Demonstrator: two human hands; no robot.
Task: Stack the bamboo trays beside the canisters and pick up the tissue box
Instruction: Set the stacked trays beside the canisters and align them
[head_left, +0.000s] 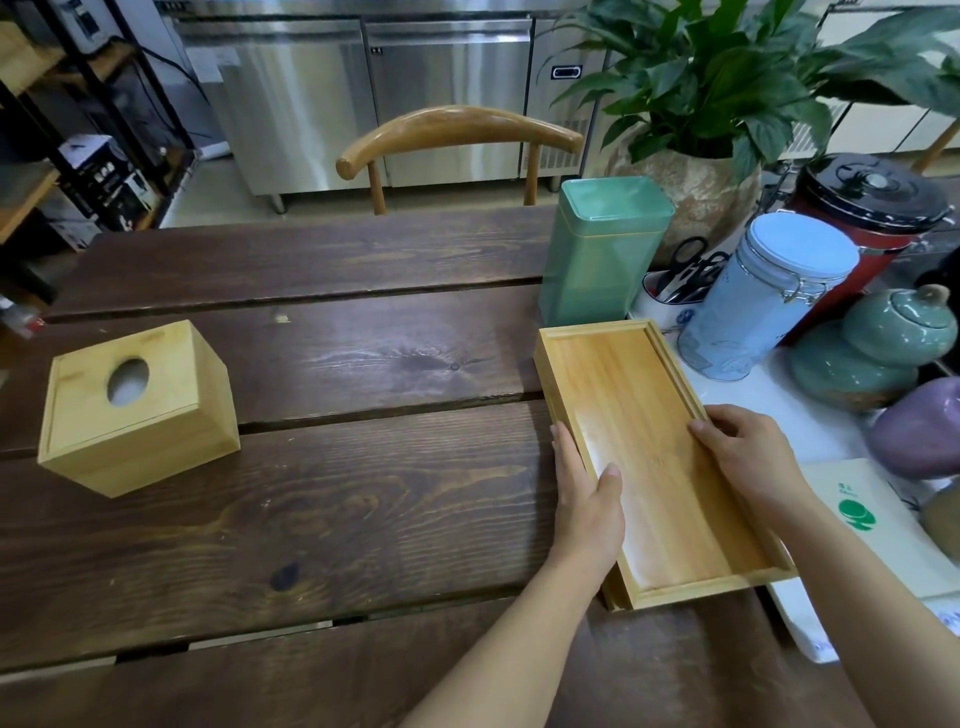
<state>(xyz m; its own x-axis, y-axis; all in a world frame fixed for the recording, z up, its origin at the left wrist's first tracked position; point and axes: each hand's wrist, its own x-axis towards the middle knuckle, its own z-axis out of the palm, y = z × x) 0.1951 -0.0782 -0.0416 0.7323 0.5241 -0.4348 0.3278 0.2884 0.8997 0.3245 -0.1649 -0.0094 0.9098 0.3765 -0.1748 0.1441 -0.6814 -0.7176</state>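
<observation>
A long bamboo tray lies on the right side of the dark wooden table, resting on top of another tray whose corner shows beneath it at the near end. My left hand grips the top tray's left rim, thumb inside. My right hand holds its right rim. Just beyond the trays stand a green square tin canister and a blue glass jar with a clamp lid. The bamboo tissue box, with a round hole on top, sits far left, away from both hands.
Right of the trays are teal ceramic jars, a purple pot, a red and black canister, a cup with scissors and a white packet. A potted plant and a wooden chair stand behind the table.
</observation>
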